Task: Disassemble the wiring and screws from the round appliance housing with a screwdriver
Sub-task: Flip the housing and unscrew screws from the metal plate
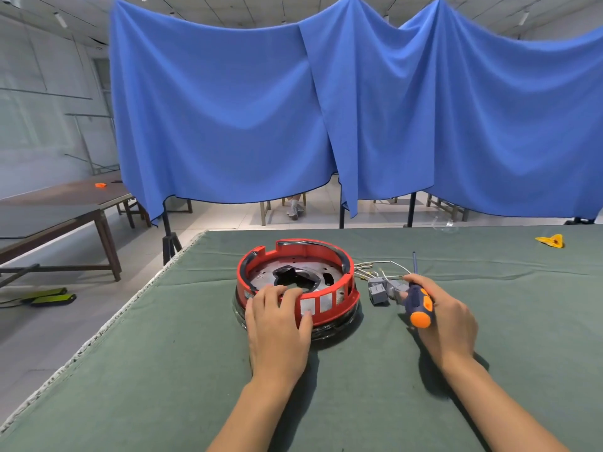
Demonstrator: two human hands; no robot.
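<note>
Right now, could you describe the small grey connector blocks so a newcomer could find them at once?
Start at the round red housing on the green table cloth. Just to its right lie the grey connector blocks, beside the right hand. Unlike the housing, they are small, boxy and trail thin white wires.

Glossy red plastic housing (326, 308) with dull metal plate (264, 278) inside, matt green cloth table cover (424, 402), draped blue cloth curtain (228, 109)

Both hands forward — left hand (277, 324) flat, fingers spread; right hand (447, 318) curled.
</note>
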